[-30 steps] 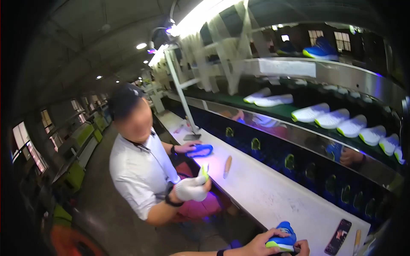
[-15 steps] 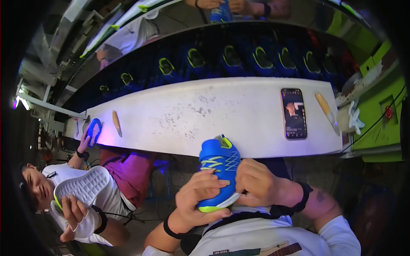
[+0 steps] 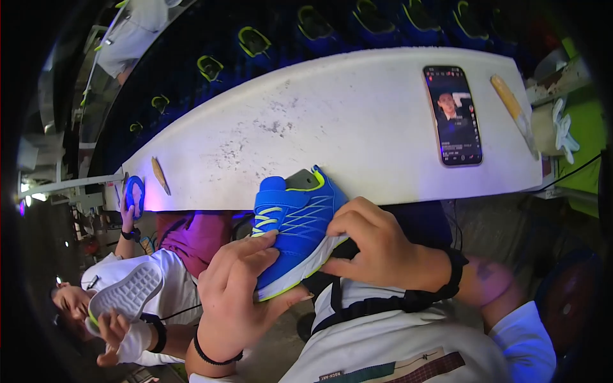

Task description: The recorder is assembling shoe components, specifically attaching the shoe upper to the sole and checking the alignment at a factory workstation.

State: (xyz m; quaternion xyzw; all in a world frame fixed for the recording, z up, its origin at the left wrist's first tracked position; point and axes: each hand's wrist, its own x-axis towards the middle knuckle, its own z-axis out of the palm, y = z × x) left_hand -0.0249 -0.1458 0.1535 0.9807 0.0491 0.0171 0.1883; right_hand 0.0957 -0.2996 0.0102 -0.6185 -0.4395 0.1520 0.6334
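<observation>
A blue sneaker (image 3: 295,220) with yellow-green collar lining and laces is held in front of me, at the near edge of the white table (image 3: 357,121). Its toe points down toward me, and its white sole edge faces my right hand. My left hand (image 3: 233,290) wraps around the toe, thumb under the sole and fingers over the upper. My right hand (image 3: 373,246) pinches the sole edge along the midfoot and heel side, with finger and thumb bent against it. The shoe's underside is hidden.
A phone (image 3: 453,115) and a wooden-handled tool (image 3: 511,105) lie at the table's right; another wooden-handled tool (image 3: 160,175) lies left. Blue shoes (image 3: 316,24) line the dark far side. At left, a co-worker holds a pale sole (image 3: 131,290) and a blue shoe piece (image 3: 135,193).
The sneaker has turned to show more of its side and sole edge. My left hand has shifted left with the toe. My whole view has tilted down, so the table appears higher.
</observation>
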